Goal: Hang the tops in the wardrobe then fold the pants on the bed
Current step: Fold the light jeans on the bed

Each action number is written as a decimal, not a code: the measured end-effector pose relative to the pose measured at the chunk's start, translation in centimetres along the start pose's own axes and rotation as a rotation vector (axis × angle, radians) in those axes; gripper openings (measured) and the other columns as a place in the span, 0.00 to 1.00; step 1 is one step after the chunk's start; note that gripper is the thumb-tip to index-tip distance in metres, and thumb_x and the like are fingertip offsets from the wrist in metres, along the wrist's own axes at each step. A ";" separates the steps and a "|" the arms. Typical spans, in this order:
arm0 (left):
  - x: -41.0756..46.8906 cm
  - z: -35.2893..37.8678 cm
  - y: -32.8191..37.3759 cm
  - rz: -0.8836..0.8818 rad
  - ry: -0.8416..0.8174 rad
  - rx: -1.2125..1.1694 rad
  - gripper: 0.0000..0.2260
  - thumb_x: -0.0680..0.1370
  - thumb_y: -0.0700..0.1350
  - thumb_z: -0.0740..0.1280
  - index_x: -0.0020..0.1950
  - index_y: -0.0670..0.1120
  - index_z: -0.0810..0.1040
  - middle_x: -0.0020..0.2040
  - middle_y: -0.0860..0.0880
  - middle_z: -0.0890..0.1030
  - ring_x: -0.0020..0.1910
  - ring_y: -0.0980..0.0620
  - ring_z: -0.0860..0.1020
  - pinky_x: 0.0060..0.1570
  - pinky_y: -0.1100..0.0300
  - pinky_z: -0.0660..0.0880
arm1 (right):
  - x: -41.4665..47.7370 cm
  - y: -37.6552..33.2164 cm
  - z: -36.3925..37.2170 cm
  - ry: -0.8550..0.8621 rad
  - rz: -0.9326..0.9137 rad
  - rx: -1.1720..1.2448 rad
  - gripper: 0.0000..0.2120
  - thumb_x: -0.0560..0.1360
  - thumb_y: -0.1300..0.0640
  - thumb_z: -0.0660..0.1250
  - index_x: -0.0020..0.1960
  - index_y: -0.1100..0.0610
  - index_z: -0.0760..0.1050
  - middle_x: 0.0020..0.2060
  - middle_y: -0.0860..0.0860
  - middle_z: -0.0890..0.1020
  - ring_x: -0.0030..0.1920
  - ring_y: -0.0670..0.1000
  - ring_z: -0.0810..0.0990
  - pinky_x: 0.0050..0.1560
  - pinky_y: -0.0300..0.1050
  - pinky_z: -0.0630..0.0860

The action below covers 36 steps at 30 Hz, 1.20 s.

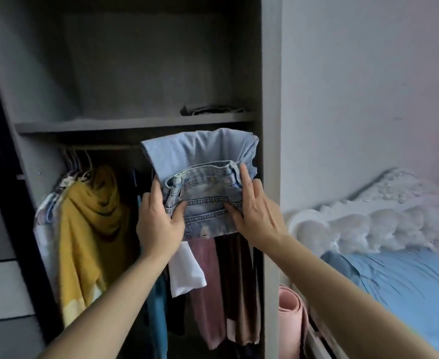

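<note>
Snugly in fingers of left hand (159, 218), right hand (257, 213) — folded jeans (208, 195), waistband crosswise, length seemingly toward wardrobe (109, 124).

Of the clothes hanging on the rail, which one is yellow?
The mustard-yellow top, left of the left hand; under the jeans hang a white piece, a pink piece and a brown piece.
</note>
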<state>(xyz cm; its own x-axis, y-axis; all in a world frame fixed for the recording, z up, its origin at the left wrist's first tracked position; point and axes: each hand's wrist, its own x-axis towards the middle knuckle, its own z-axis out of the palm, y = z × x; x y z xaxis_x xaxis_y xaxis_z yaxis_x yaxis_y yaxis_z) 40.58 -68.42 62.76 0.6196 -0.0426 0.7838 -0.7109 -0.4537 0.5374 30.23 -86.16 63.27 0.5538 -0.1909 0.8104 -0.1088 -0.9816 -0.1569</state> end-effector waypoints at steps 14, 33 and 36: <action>29.4 4.0 0.8 0.081 0.114 -0.080 0.37 0.76 0.51 0.72 0.79 0.51 0.55 0.75 0.49 0.66 0.73 0.46 0.66 0.69 0.49 0.66 | 30.7 0.7 2.3 0.134 -0.121 -0.024 0.45 0.78 0.42 0.66 0.81 0.52 0.40 0.72 0.57 0.65 0.67 0.62 0.72 0.59 0.55 0.72; 56.8 8.0 -10.9 0.166 0.128 -0.093 0.24 0.70 0.47 0.76 0.64 0.52 0.73 0.61 0.53 0.80 0.61 0.50 0.77 0.62 0.56 0.72 | 56.6 -3.8 16.6 0.064 -0.120 0.098 0.48 0.72 0.39 0.73 0.79 0.56 0.51 0.70 0.60 0.72 0.67 0.63 0.73 0.65 0.58 0.73; 60.0 8.9 -13.0 0.101 0.021 -0.156 0.24 0.69 0.43 0.77 0.63 0.51 0.74 0.60 0.52 0.80 0.59 0.50 0.78 0.61 0.58 0.73 | 58.7 -5.0 18.9 -0.019 -0.067 0.071 0.43 0.73 0.42 0.73 0.77 0.60 0.55 0.68 0.61 0.73 0.67 0.63 0.73 0.63 0.52 0.73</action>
<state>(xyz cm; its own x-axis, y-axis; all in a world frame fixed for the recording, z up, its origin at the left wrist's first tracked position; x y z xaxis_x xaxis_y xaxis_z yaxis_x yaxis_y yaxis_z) 90.00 -73.03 100.00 0.5366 -0.0612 0.8416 -0.8130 -0.3047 0.4961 78.89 -92.54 100.99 0.5738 -0.1239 0.8095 -0.0126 -0.9897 -0.1426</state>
